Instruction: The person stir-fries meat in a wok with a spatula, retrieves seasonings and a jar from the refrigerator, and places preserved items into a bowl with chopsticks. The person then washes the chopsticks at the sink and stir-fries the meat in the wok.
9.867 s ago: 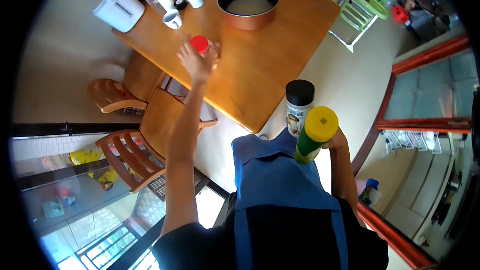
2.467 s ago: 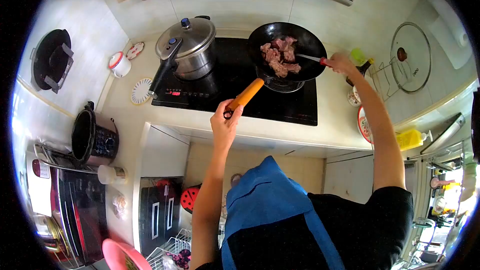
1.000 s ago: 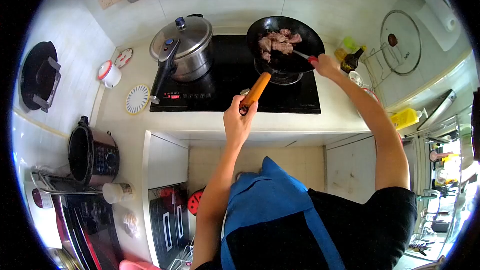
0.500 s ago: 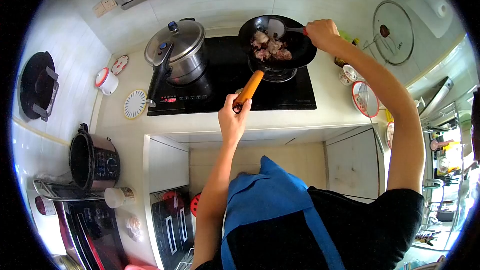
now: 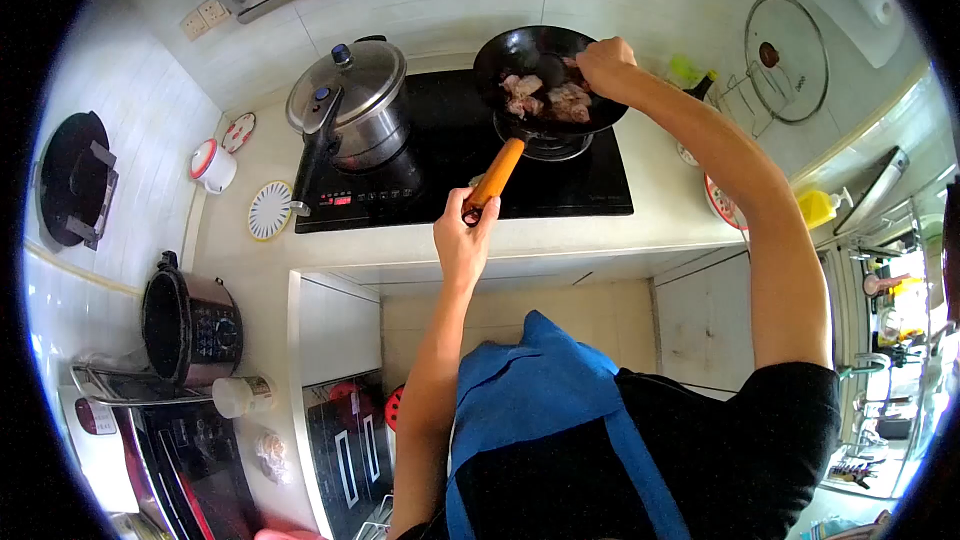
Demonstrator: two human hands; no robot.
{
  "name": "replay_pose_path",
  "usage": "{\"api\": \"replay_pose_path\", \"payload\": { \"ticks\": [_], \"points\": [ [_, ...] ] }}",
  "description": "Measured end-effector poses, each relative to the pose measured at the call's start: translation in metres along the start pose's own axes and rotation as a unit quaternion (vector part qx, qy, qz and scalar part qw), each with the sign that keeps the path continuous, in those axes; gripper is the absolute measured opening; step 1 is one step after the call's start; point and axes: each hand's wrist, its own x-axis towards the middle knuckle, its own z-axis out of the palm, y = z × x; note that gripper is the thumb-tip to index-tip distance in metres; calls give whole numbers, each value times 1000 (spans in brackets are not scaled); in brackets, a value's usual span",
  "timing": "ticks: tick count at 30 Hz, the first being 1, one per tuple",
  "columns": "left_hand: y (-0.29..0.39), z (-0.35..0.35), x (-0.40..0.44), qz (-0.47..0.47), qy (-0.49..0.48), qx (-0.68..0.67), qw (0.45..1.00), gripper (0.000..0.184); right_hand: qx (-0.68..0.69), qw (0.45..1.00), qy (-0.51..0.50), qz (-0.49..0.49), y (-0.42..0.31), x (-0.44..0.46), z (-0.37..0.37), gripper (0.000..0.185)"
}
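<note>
A dark wok (image 5: pixel 520 45) sits on the right burner of the black cooktop (image 5: pixel 445 115). My left hand (image 5: pixel 463 240) is closed round the end of its orange-brown handle (image 5: pixel 497 178). Browned, pale pieces of meat (image 5: pixel 522 97) lie in the wok, some near its middle and more toward the right. Over the wok's right rim, my right hand (image 5: pixel 606 68) is closed on a spatula, whose handle and blade are now mostly hidden by the hand and the meat.
A steel pressure cooker (image 5: pixel 365 105) stands on the left burner, its long black handle pointing forward. Left of it are a striped plate (image 5: pixel 270 210) and a white lidded mug (image 5: pixel 213 165). A glass lid (image 5: pixel 787 60) hangs at the right; a yellow bottle (image 5: pixel 820 207) stands below it.
My right hand has moved left and slightly down over the wok with the spatula. The meat has split into two groups. My left hand stays on the wok handle.
</note>
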Motion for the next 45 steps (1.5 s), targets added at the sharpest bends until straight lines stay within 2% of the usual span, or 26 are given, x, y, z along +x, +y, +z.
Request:
{"api": "replay_pose_path", "payload": {
  "ticks": [2, 3, 4, 6, 11, 15, 19, 20, 24, 25, 27, 29, 31, 32, 35, 39, 43, 45],
  "points": [
    [-1, -1, -1, 2, 0, -2, 1000, 26, -48, 998, -33, 27, 6, -8, -7, 16],
    [3, -2, -2, -28, -2, -2, 1000, 28, -46, 998, -35, 26, 16, -8, -3, 16],
    [5, -1, -2, -57, -6, -3, 998, 30, -41, 998, -21, 35, 33, -8, 1, 14],
    [2, 1, -1, -46, -2, -10, 999, 30, -40, 998, -6, 48, 59, -18, 3, 13],
    [7, 0, -2, -46, -2, -2, 999, 28, -24, 990, 137, 15, 94, -51, -6, 13],
    [9, 2, -2, -50, 8, -9, 999, 28, 31, 993, 95, 71, 65, -31, 0, 17],
    [5, 1, -2, -47, 6, 6, 999, 29, 33, 994, 106, 8, 13, -13, -46, 17],
    [5, 0, -3, -52, 0, 10, 999, 30, -31, 992, 123, -29, 8, -5, -57, 16],
    [8, 3, -3, -31, 21, 7, 999, 24, -178, 963, 167, -115, 34, 57, -42, 10],
    [7, 3, -3, -21, 24, 23, 999, 23, -181, 961, 173, -118, 39, 65, -40, 10],
    [7, 4, -2, -23, 25, 11, 999, 23, -168, 937, 259, -164, 43, 77, -43, 10],
    [7, 3, -1, -27, 27, 18, 999, 24, -176, 932, 263, -176, 33, 91, -48, 10],
    [12, 3, 1, 64, 52, 47, 996, 25, -176, 886, 308, -299, 25, 99, -50, 10],
    [15, 0, -1, -13, 18, 51, 998, 28, -174, 886, 307, -301, 24, 98, -48, 10],
    [12, 1, -2, -48, 15, 41, 998, 28, -222, 878, 271, -327, 32, 92, -29, 8],
    [11, 2, -3, -47, 18, 52, 997, 29, -209, 904, 266, -262, 83, 55, -26, 13],
    [7, 5, 0, 10, 38, 31, 999, 20, -198, 923, 262, -202, 107, 22, -9, 12],
    [9, 4, -2, -22, 25, 29, 999, 20, -211, 927, 264, -159, 113, 13, -4, 13]
  ]
}}
